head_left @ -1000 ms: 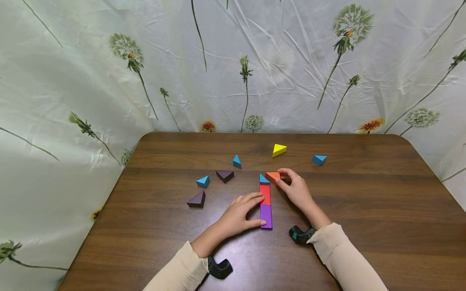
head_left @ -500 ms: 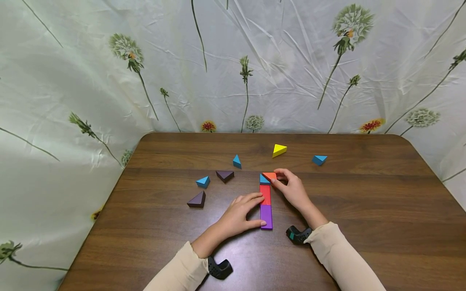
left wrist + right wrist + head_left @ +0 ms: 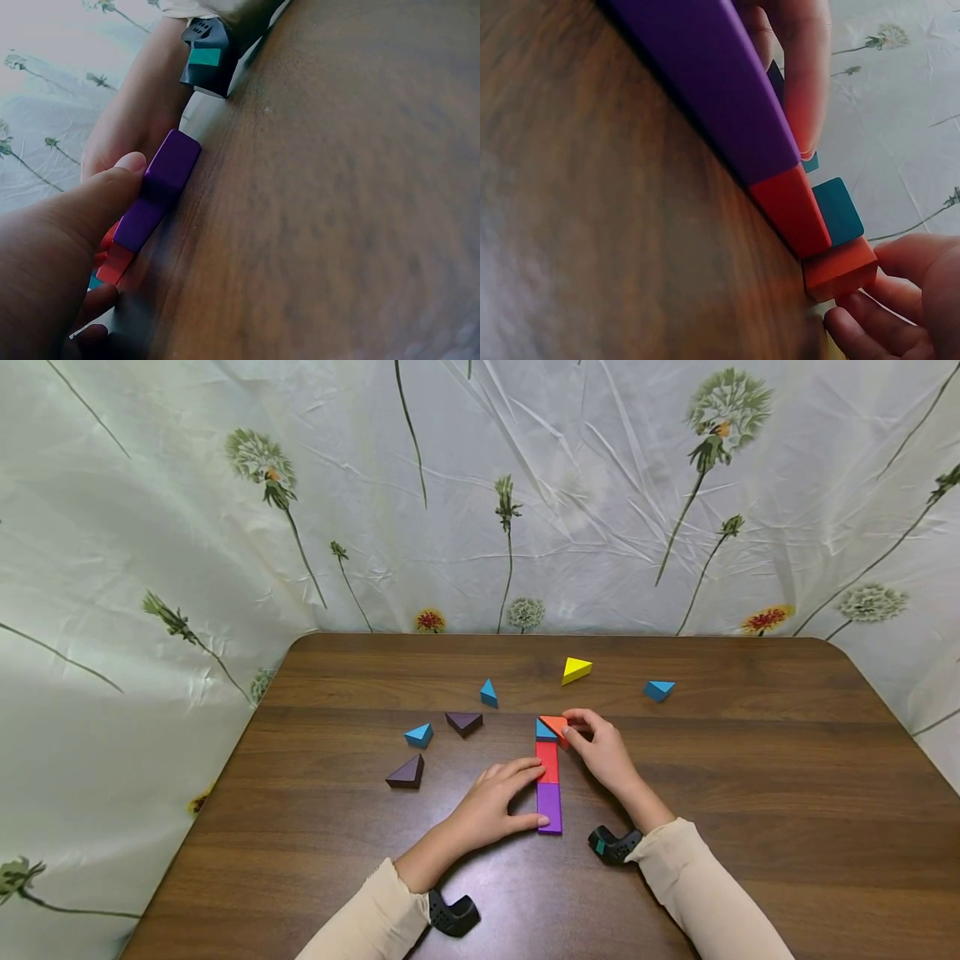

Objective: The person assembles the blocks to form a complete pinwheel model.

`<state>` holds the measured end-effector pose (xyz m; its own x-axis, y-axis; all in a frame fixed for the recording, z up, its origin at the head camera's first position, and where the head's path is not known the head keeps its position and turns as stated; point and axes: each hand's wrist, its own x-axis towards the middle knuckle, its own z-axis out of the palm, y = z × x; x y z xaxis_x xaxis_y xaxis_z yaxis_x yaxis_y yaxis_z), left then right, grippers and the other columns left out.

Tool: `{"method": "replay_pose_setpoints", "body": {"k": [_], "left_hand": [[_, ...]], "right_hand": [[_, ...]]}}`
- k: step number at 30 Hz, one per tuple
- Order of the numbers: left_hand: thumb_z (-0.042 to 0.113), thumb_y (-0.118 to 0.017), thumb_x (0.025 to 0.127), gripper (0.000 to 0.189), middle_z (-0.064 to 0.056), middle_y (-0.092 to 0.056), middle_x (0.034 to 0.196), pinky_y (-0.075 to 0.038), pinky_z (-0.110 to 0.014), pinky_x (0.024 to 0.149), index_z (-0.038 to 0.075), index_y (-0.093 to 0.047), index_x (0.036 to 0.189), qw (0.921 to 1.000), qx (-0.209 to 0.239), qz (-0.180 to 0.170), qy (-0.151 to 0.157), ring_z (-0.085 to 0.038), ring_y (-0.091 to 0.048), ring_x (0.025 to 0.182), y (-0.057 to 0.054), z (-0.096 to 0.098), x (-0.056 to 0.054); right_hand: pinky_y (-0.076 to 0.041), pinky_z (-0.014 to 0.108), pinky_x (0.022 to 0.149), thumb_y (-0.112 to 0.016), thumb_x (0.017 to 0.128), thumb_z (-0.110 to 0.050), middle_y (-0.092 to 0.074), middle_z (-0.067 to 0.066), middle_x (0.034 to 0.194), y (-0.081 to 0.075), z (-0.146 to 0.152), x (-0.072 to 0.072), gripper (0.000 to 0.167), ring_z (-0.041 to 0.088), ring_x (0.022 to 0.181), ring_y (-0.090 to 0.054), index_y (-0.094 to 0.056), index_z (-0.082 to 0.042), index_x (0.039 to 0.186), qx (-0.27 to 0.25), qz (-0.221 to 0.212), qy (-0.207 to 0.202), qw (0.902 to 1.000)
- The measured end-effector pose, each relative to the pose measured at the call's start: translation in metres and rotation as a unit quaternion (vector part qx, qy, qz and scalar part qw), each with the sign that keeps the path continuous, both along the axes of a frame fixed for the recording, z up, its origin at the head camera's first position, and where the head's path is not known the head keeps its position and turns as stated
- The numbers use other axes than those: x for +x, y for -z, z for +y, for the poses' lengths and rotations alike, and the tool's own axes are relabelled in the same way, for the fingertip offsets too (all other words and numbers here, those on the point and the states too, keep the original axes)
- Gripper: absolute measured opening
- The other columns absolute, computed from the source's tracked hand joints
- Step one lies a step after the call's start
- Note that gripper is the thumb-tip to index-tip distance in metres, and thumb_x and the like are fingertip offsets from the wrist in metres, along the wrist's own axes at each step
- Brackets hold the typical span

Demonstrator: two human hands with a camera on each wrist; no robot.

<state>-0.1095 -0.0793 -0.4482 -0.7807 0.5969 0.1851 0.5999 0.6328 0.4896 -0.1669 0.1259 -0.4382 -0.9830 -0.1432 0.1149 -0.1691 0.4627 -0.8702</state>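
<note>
A purple block (image 3: 549, 808), a red block (image 3: 547, 762) and a blue triangular block (image 3: 545, 730) lie end to end in a column on the table. My left hand (image 3: 491, 802) rests along the column's left side, thumb on the purple block and fingertips on the red one. At the far end, my right hand (image 3: 603, 752) pinches an orange triangular block (image 3: 555, 725) between thumb and fingers. That orange block sits against the slanted side of the blue triangle. In the right wrist view the orange block (image 3: 841, 268) touches the end of the red block (image 3: 790, 210).
Two dark purple triangular blocks (image 3: 406, 772) and two blue ones (image 3: 419, 735) lie left of the column. Farther back are a yellow triangle (image 3: 576, 670) and another blue one (image 3: 659, 691). A floral cloth (image 3: 420, 527) hangs behind the wooden table (image 3: 787, 760).
My right hand has slid the orange triangular block leftward and slightly toward me, against the blue triangle. My left hand has stayed in place on the column.
</note>
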Motion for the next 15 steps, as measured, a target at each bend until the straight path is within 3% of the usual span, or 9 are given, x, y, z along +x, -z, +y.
{"method": "replay_pose_setpoints", "body": {"k": [15], "left_hand": [[0.052, -0.059, 0.079, 0.067, 0.004, -0.038, 0.137, -0.034, -0.037, 0.091, 0.016, -0.046, 0.133, 1.0000, -0.001, -0.001, -0.002, -0.017, -0.043, 0.112, 0.0002, 0.0001, -0.0008]], "right_hand": [[-0.042, 0.042, 0.083, -0.059, 0.088, -0.015, -0.060, 0.014, 0.105, 0.0013, -0.0001, -0.0006, 0.028, 0.026, 0.096, -0.055, -0.057, -0.001, 0.112, 0.002, 0.006, -0.001, 1.0000]]}}
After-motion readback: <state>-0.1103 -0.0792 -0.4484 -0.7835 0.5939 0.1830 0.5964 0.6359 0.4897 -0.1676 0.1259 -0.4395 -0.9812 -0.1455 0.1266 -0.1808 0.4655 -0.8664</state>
